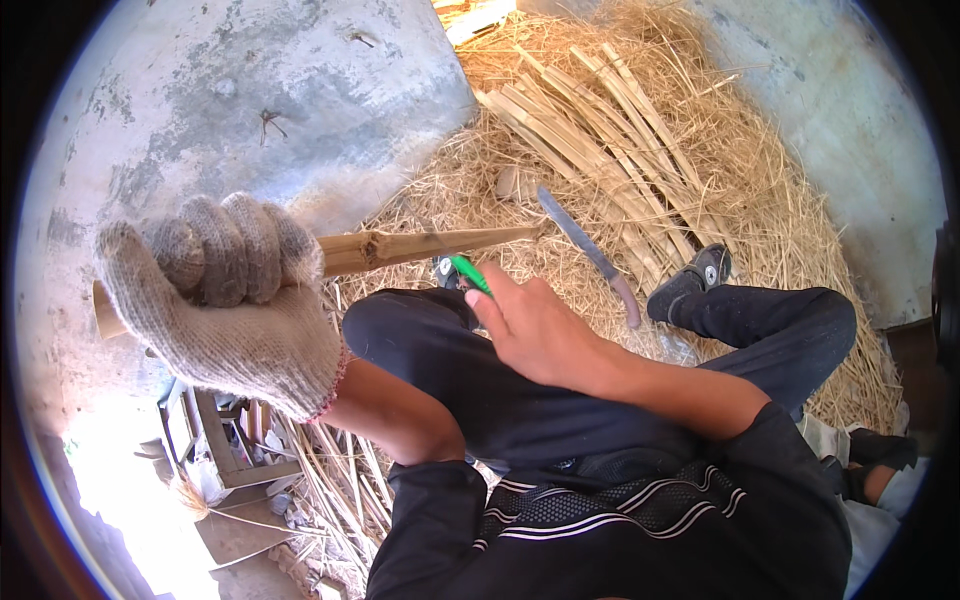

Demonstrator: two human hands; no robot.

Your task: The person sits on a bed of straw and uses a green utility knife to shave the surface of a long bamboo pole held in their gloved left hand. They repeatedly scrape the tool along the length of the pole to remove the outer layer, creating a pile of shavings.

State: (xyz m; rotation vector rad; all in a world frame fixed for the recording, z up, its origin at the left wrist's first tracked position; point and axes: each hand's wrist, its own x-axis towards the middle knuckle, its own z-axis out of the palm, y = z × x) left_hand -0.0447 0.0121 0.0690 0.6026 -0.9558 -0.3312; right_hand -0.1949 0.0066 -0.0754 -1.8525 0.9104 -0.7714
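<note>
My left hand (225, 275), in a knitted grey-white work glove, is wrapped round a length of bamboo (400, 250). The bamboo reaches rightward across the view, narrowing toward its far end over the straw, and its thick end sticks out left of the glove. In my bare right hand (545, 330) is a green-handled knife (468, 272), gripped near the bamboo's middle. Its thin blade points up and left across the bamboo; whether its edge touches is too fine to tell. A machete (575, 232) with a brownish handle lies on the straw beyond my right hand.
Split bamboo strips (600, 140) lie in a bundle on a heap of straw (760, 170) ahead. My legs are bent, and a black shoe (690, 283) rests beside the strips. A wooden frame (225, 450) and loose strips (340, 490) are at lower left. Weathered walls (300, 90) flank the straw.
</note>
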